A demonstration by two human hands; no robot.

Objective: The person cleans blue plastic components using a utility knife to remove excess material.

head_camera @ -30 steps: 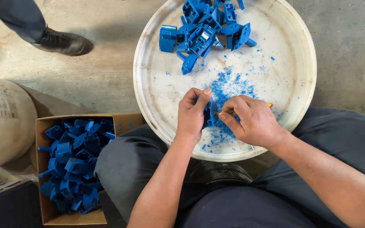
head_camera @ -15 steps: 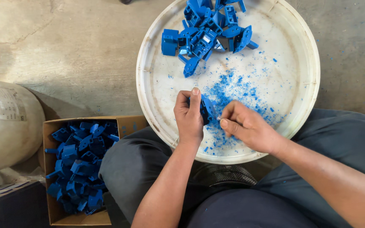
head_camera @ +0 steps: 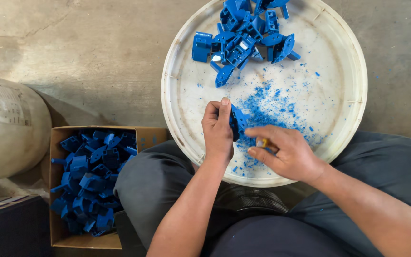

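Tool [head_camera: 261, 142] mostly hidden in right hand [head_camera: 286, 154]

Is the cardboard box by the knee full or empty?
Nearly full: the cardboard box has its flaps open and blue plastic parts piled across almost its whole inside.

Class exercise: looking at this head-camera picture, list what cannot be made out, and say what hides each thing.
Head view:
- Tool in the right hand: only a yellow tip shows; fingers hide the rest.
- Blue part in the left hand: half covered by fingers.
- Pile of blue parts: top cut off by the frame.
- Cardboard box: bottom hidden under parts.
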